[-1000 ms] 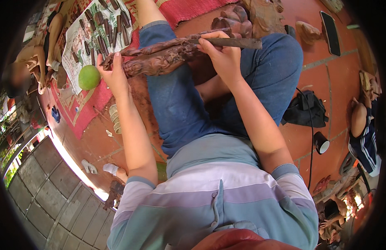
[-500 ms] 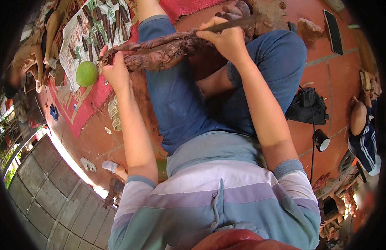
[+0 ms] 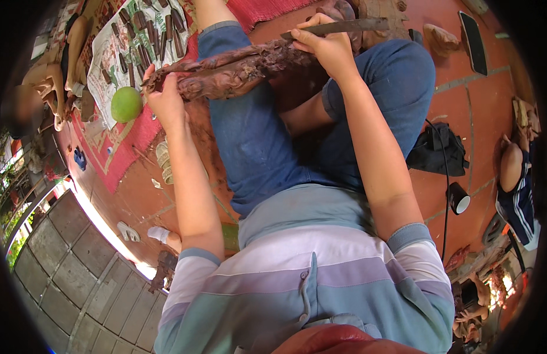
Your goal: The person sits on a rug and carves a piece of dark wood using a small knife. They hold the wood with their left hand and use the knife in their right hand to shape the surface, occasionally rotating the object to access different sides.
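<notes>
A long reddish-brown wood carving [image 3: 226,79], knobbly and full of carved relief, lies across my raised left leg. My left hand [image 3: 166,101] is closed around its left end, thumb and fingers on either side. Over the carving's right end, my right hand [image 3: 331,52] grips a flat dark bar that looks like a file [image 3: 359,25]. The bar points out to the right, and its left tip shows just past my fingers. I cannot tell whether that tip touches the wood.
Several dark tool handles [image 3: 149,41] lie on a printed white sheet at the far left, beside a green round fruit [image 3: 126,105]. On the tiled floor to the right are a phone [image 3: 474,44], a black bag [image 3: 437,150] and a black cup [image 3: 459,198]. Other people sit on both sides.
My right hand has shifted slightly right and away from me, and the file now lies more level and sharper, no longer smeared by motion. My left hand keeps its hold on the carving.
</notes>
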